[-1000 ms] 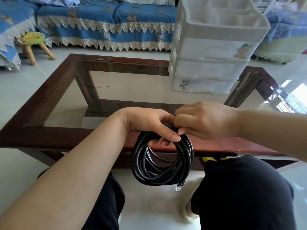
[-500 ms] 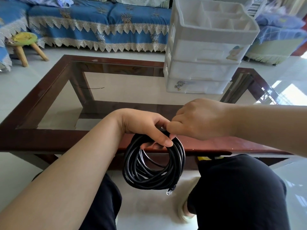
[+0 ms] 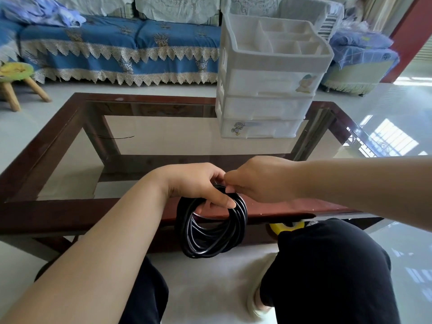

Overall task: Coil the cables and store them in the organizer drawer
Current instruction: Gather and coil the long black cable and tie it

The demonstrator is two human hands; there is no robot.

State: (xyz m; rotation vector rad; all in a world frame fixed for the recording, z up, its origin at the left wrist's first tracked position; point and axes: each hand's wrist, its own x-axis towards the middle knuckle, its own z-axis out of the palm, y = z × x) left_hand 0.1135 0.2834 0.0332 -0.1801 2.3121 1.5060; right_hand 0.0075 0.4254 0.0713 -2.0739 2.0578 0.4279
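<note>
Head view: black cable coil [image 3: 211, 228] hanging at the near rail of the glass table [image 3: 70, 209], above the knees. Top of coil hidden inside left hand [image 3: 198, 183], fingers curled round the strands. Right hand [image 3: 259, 181] touching it, fingertips curled at the coil top; exact pinch not possible to see. Organizer [image 3: 268, 87] far on the glass, three drawers closed. Open glass between organizer and hands.

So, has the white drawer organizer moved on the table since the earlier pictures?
No. The drawer organizer stands at the same spot, against the far rail of the glass table towards its right corner. Only the camera view has shifted.
</note>
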